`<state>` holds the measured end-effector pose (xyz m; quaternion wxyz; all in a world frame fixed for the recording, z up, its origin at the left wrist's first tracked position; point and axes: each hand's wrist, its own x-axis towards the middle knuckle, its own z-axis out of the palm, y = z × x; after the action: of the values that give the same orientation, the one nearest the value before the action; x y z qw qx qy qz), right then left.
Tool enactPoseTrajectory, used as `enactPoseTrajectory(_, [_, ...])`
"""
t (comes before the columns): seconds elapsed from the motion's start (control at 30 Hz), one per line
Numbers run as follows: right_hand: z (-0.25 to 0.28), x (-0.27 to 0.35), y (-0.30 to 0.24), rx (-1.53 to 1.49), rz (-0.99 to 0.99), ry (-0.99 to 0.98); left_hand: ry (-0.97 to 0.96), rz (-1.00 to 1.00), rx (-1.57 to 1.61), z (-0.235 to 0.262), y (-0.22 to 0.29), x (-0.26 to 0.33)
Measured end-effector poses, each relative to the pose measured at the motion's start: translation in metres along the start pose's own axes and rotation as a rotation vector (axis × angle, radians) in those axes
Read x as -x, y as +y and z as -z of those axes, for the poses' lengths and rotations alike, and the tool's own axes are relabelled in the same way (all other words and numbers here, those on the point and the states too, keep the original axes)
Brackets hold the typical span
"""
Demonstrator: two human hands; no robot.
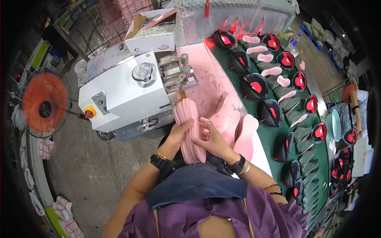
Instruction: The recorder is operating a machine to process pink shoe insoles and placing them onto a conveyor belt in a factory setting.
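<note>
Center frame | left hand (177, 135) clasps pink insole stack (189, 146), likely keeping layers aligned | right hand (217, 143) thumbs its side, probably steadying; closure unclear | loose insoles (247, 135) just right, apparently for easy reach

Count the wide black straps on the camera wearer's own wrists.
2: one wide black strap at the wrist of the left hand, another at the wrist of the right hand.

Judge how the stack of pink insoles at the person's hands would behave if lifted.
The pink insole stack probably feels firmer than a single insole, its many layers lying closely together. Each layer alone would likely bend, being thin. The stack might slide apart if gripped loosely: no band shows around it.
</note>
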<state>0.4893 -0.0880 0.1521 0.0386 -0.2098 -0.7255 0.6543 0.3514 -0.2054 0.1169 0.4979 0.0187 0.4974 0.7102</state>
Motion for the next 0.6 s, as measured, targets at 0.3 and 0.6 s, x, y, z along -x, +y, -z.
enactPoseTrajectory(0.3, [0.005, 0.007, 0.0, -0.203, -0.019, -0.116, -0.05, 0.006, -0.036, 0.0, -0.001, 0.01])
enactPoseTrajectory(0.6, [0.012, 0.011, -0.001, -0.277, -0.025, -0.124, -0.107, -0.033, 0.042, 0.019, -0.012, 0.011])
